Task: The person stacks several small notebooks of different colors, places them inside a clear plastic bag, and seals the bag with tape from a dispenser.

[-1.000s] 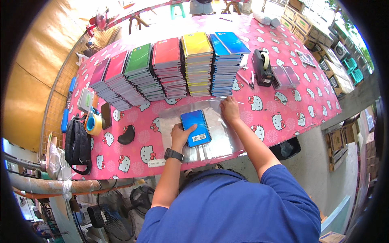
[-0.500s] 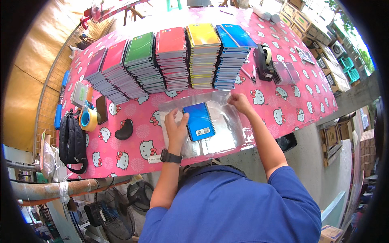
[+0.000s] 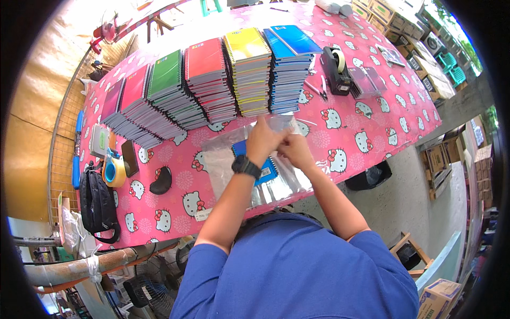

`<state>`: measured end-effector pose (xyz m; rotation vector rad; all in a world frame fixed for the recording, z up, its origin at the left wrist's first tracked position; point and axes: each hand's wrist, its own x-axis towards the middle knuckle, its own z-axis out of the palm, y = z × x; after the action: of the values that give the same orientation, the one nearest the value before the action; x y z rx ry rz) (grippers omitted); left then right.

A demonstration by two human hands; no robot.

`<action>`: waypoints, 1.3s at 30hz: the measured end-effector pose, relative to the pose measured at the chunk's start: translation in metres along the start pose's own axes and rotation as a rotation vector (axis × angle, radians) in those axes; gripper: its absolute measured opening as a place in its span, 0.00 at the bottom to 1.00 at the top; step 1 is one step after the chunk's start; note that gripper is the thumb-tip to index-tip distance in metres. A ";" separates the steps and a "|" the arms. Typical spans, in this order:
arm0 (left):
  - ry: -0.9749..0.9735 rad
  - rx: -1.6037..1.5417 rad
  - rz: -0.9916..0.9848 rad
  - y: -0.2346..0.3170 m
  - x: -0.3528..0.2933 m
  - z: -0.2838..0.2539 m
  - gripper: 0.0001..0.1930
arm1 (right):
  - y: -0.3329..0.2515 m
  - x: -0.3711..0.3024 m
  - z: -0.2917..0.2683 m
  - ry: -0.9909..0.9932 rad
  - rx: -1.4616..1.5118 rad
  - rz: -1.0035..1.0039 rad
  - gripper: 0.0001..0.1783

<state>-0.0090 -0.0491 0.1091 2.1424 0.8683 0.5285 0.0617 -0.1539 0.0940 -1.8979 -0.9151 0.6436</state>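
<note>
A blue spiral notebook [image 3: 270,173] lies on a clear plastic sheet [image 3: 219,169] near the table's front edge. My left hand [image 3: 263,140], with a black watch at the wrist, reaches across the notebook and hides much of its cover. Its fingers are bent at the sheet's far part, their tips partly hidden. Beside it, my right hand [image 3: 297,151] is closed in a pinch on the plastic. The two hands meet over the notebook's far right side, where the film is raised and creased.
Behind the sheet stand tall stacks of notebooks, including yellow [image 3: 248,80], green [image 3: 167,77] and blue [image 3: 292,69]. A tape dispenser [image 3: 338,74] and pliers [image 3: 322,91] are to the right. Leftward lie a black pouch [image 3: 161,181], tape rolls [image 3: 115,171], a phone [image 3: 129,158] and a black bag [image 3: 98,202].
My right hand has moved left and inward, my left hand up and right over the notebook, so they now meet. The plastic is drawn up over the notebook. The whole view has shifted slightly.
</note>
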 end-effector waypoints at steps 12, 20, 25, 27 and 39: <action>0.213 -0.338 -0.253 -0.094 -0.078 0.004 0.49 | 0.000 -0.060 0.031 -0.461 -0.278 -0.491 0.18; 0.347 -0.973 -0.291 -0.089 -0.087 0.023 0.28 | 0.045 -0.007 0.045 -0.165 0.121 -0.001 0.31; 0.289 -0.751 -0.287 -0.100 -0.094 0.038 0.26 | 0.054 -0.008 0.051 -0.081 -0.078 -0.032 0.37; 0.314 -0.663 -0.265 -0.109 -0.093 0.043 0.26 | 0.052 -0.011 0.053 -0.058 -0.071 -0.045 0.37; -0.013 -0.127 -0.169 -0.095 0.002 -0.019 0.12 | 0.024 -0.016 0.042 0.279 -0.384 -0.294 0.31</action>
<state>-0.0577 0.0079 0.0482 1.9353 0.9718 0.4704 0.0297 -0.1532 0.0548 -2.0613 -1.1625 0.0228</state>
